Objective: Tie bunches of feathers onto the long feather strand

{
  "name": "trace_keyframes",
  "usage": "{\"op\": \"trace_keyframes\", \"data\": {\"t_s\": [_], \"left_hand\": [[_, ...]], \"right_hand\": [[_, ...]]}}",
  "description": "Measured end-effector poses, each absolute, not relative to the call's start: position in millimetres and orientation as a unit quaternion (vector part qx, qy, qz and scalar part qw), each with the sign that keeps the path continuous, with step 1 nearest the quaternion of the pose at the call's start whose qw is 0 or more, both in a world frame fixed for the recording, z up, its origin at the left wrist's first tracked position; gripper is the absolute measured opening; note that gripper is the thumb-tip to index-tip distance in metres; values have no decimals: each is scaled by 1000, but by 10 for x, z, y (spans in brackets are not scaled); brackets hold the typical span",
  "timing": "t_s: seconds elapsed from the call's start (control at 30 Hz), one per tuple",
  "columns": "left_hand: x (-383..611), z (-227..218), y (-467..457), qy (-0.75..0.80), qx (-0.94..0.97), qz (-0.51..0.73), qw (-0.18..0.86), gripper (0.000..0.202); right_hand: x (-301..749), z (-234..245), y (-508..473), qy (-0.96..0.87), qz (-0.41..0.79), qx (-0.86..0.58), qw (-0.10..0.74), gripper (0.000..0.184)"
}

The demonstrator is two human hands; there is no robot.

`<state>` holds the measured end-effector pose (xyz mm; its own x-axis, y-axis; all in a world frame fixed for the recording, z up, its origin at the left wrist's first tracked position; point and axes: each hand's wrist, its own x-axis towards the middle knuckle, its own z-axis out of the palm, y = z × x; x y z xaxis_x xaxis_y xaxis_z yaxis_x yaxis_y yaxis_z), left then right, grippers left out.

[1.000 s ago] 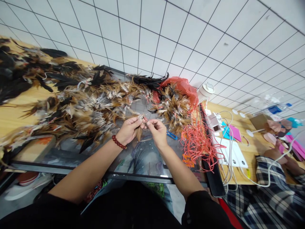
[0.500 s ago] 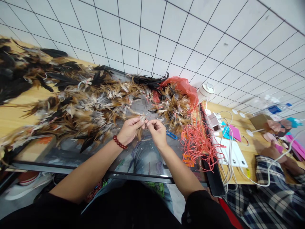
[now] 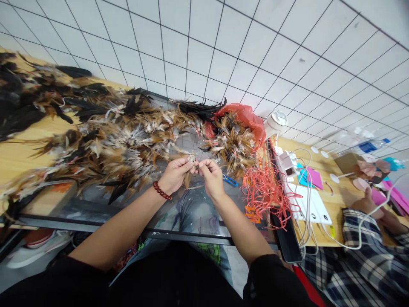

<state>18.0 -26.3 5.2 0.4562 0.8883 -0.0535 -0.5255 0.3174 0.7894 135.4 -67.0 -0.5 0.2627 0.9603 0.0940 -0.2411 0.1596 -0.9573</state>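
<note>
My left hand (image 3: 173,175), with a dark red bead bracelet (image 3: 162,191) at the wrist, pinches a small bunch of brown feathers (image 3: 187,182) whose tips hang below the fingers. Close against it, my right hand (image 3: 212,178) has thumb and forefinger pressed together at the pale end of the bunch. What those right fingertips grip is too small to make out. A big heap of brown, white and black feathers (image 3: 128,147) spreads to the left. Beyond my right hand lies another feather pile (image 3: 233,147). A blue-handled tool (image 3: 230,181) rests beside my right wrist.
Tangled red string (image 3: 266,194) lies to the right, near a dark phone (image 3: 288,247) and white cables. A red plastic bag (image 3: 246,117) and a lidded white cup (image 3: 275,123) stand by the tiled wall (image 3: 204,51). A co-worker's plaid sleeve (image 3: 364,238) is at far right.
My hands stay together at the bunch, with only a slight shift of the right fingers. The feather heaps and string have not moved.
</note>
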Motion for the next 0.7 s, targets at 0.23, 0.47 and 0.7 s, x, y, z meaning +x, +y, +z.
{"op": "trace_keyframes", "data": {"t_s": [0.23,0.47,0.7], "left_hand": [[172,24,-267,243,333,436,800,26],[153,51,-238,284,446,481,699,28],[195,-10,-253,322,484,489,650,22]], "right_hand": [[1356,-19,-675,-393,487,-458,632,23],[1419,-40,-693,-454,403,-489,626,25],[1514,9,-719,-536,281,-557,569,17]]}}
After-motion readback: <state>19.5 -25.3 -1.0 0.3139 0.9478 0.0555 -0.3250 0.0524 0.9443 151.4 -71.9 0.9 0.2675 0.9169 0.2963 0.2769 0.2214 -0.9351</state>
